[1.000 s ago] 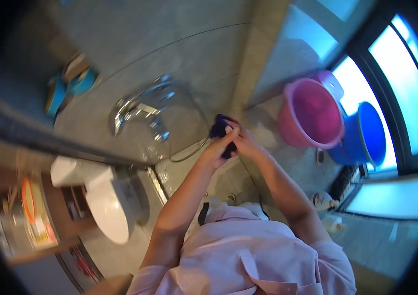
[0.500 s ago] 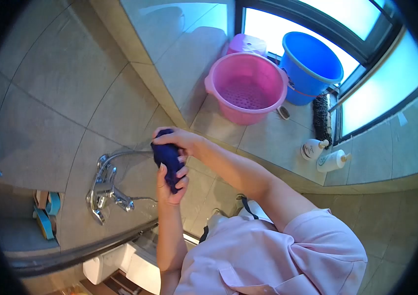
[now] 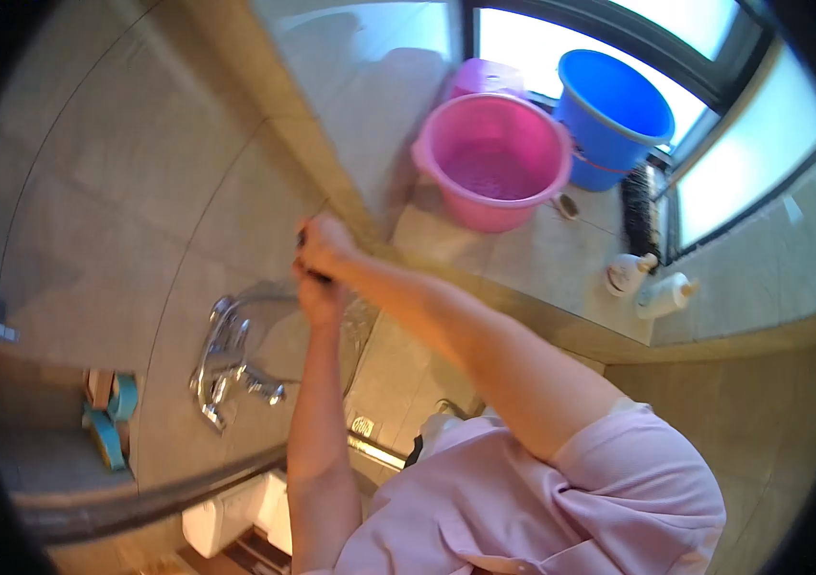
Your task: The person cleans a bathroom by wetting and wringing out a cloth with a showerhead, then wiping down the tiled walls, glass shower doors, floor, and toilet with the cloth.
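Note:
A dark blue cloth (image 3: 319,278) is bunched up inside my two closed hands, and only small dark bits of it show. My right hand (image 3: 330,246) grips its upper part. Just below, my left hand (image 3: 320,295) is wrapped round the lower part, close against the right one. Both hands are a little blurred. They are held out in front of the tiled wall, above and to the right of a chrome mixer tap (image 3: 226,362) with a hose.
A pink basin (image 3: 494,216) stands on a tiled ledge, with a pink stool (image 3: 487,77) behind it and a blue bucket (image 3: 609,153) beside it. Further right are a brush (image 3: 569,206) and two pump bottles (image 3: 630,275). A wall niche at left holds blue-edged items (image 3: 106,436).
Both hands have moved up and closed tightly round the cloth, which now hardly shows. The camera view has shifted slightly.

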`<state>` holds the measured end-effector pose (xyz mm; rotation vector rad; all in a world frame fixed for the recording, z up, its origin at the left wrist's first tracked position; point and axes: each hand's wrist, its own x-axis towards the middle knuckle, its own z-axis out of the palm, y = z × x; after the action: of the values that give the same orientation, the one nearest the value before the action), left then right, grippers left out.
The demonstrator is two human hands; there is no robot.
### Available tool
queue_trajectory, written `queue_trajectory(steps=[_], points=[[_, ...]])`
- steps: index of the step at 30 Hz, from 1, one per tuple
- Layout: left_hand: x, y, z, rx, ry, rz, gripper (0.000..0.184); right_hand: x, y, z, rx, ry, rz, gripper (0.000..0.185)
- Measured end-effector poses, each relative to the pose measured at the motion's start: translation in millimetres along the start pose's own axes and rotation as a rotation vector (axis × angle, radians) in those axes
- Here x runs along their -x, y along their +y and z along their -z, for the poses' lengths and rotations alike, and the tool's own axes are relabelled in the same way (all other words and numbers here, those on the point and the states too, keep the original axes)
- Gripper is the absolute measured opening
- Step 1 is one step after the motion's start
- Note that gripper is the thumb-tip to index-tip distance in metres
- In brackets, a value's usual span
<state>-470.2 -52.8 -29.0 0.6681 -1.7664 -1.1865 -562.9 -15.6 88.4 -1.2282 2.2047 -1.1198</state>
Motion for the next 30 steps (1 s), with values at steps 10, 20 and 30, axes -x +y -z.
queue_trajectory(steps=[10, 20, 30], points=[[18, 187, 24, 1.149, -0.299, 0.945, 0.047, 16, 10, 92, -1.351, -0.693, -0.1, 0.087], [53, 294, 27, 1.952, -0.496, 0.685, 0.053, 85, -92, 118, -1.613, -0.716, 0.181, 0.034], [13, 239, 26, 0.522, -0.327, 0.617, 0.022, 49, -111, 120, -0.312, -0.242, 0.364, 0.033]])
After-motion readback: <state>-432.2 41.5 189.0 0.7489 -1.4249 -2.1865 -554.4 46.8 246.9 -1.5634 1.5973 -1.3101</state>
